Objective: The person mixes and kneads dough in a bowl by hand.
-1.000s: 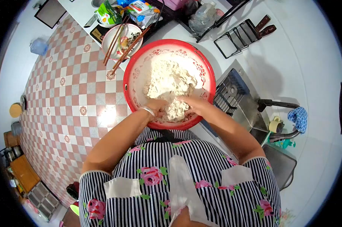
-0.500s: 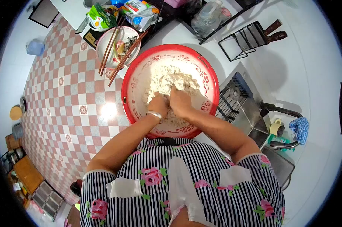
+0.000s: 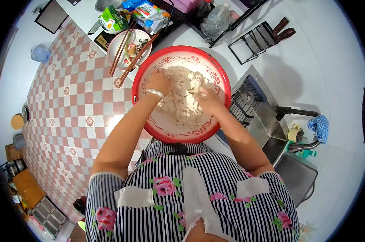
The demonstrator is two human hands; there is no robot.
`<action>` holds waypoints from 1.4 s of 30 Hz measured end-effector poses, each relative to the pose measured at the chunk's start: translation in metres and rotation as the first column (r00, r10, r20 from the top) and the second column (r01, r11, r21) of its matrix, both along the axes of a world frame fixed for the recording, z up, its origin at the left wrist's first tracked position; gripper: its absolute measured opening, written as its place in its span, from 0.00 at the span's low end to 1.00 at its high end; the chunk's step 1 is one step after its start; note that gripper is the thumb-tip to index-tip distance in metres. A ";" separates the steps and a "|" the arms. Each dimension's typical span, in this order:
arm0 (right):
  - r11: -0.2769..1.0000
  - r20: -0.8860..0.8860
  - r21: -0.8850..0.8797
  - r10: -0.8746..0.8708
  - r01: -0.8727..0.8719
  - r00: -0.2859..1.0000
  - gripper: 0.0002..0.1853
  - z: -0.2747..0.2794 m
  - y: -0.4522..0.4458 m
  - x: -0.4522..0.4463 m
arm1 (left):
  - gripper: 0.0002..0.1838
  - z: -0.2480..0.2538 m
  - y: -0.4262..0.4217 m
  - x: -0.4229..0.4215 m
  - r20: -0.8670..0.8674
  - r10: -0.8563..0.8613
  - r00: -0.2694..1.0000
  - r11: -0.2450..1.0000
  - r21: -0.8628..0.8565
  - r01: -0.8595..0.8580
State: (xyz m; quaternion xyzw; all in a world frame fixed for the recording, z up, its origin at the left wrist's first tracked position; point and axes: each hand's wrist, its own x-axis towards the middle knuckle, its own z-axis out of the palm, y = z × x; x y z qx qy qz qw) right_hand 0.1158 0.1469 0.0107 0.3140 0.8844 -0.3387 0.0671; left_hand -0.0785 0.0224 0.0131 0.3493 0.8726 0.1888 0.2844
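Pale desk [image 3: 178, 39] carries the work, running beyond the fingers of both hands; checked tile floor [image 3: 85, 88] lies well out past the left fingers. Beyond these, a bowl [image 3: 115, 42] with chopsticks [image 3: 139, 59] laid across it stands near the basin. Beyond and right of the right fingers: black rack [image 3: 253, 43] with brown-handled tools; nearer, also to their right, a metal sink [image 3: 273, 127]. Red-rimmed basin [image 3: 182, 48] surrounds both hands. Clumpy floury dough [image 3: 184, 107] sits inside it, mostly between the two sets of fingers and nearer the body. Left hand [image 3: 160, 82]: over the dough's far left edge, fingers bent, grip cannot be told. Right hand [image 3: 208, 100]: at its right edge, fingers blurred, bent towards the dough; whether any is grasped cannot be told.
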 end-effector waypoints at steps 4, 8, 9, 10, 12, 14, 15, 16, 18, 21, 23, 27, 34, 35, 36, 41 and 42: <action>0.843 -0.028 -0.112 -0.532 0.526 0.846 0.34 -0.038 0.022 -0.008 | 0.31 -0.073 0.024 0.009 -0.030 0.007 1.000 0.965 0.261 0.001; 0.337 0.158 -0.652 -0.816 0.679 0.557 0.39 -0.002 0.008 -0.047 | 0.30 -0.048 0.022 0.020 0.180 -0.127 0.975 0.947 0.315 0.065; 0.229 0.214 -0.729 -0.819 0.645 0.532 0.40 0.007 0.006 -0.054 | 0.30 -0.027 0.012 0.028 0.135 -0.211 0.968 0.923 0.352 0.153; 0.279 0.125 -0.808 -0.780 0.519 0.613 0.37 0.017 0.000 -0.055 | 0.30 -0.019 0.001 0.038 0.095 -0.280 0.955 0.867 0.452 0.209; 0.691 0.060 -0.613 -0.442 0.382 0.895 0.33 0.004 -0.002 -0.052 | 0.39 -0.029 -0.024 0.060 0.052 -0.357 0.933 0.802 0.530 0.277; 0.922 -0.108 -0.314 -0.274 0.229 0.956 0.28 -0.016 -0.025 -0.039 | 0.41 -0.037 -0.048 0.078 -0.030 -0.246 0.969 0.862 0.450 0.233; 0.962 -0.299 -0.117 -0.270 0.246 0.915 0.26 -0.026 -0.053 -0.030 | 0.42 -0.040 -0.054 0.083 -0.078 -0.191 0.979 0.887 0.413 0.206; 0.954 -0.476 0.080 -0.219 0.290 0.852 0.23 -0.035 -0.072 -0.025 | 0.41 -0.043 -0.057 0.086 -0.117 -0.172 0.978 0.906 0.370 0.204; 0.918 -0.374 0.147 -0.293 0.368 0.880 0.22 -0.045 -0.087 -0.025 | 0.39 -0.049 -0.054 0.091 -0.194 -0.146 0.970 0.939 0.281 0.197; 0.879 -0.323 0.199 -0.359 0.433 0.876 0.20 -0.061 -0.076 -0.047 | 0.35 -0.064 -0.033 0.083 -0.211 -0.098 0.973 0.987 0.104 0.122; 0.895 -0.390 0.186 -0.312 0.406 0.866 0.19 -0.073 -0.060 -0.059 | 0.32 -0.065 -0.021 0.073 -0.259 -0.091 0.962 0.989 0.088 0.117; 0.884 -0.474 0.203 -0.287 0.421 0.832 0.18 -0.070 -0.040 -0.078 | 0.26 -0.069 -0.001 0.059 -0.329 -0.050 0.943 0.991 0.103 0.088; 0.890 -0.491 0.194 -0.277 0.413 0.826 0.18 -0.076 -0.018 -0.093 | 0.23 -0.069 0.016 0.045 -0.256 -0.058 0.965 0.998 0.016 0.064; 0.889 -0.482 0.205 -0.273 0.410 0.833 0.18 -0.075 -0.016 -0.093 | 0.23 -0.069 0.015 0.042 -0.190 -0.062 0.980 0.997 0.043 0.072; 0.888 -0.475 0.216 -0.267 0.405 0.838 0.18 -0.076 -0.014 -0.094 | 0.22 -0.068 0.014 0.037 -0.126 -0.066 0.990 0.995 0.072 0.075; 0.957 -0.491 0.108 -0.184 0.269 0.851 0.24 -0.052 -0.034 -0.052 | 0.21 -0.064 0.001 -0.026 0.278 -0.385 0.880 0.892 0.359 0.276; 0.990 -0.453 0.020 -0.116 0.140 0.884 0.26 -0.047 -0.032 -0.036 | 0.24 -0.043 0.001 -0.012 0.026 -0.400 0.916 0.853 0.375 0.362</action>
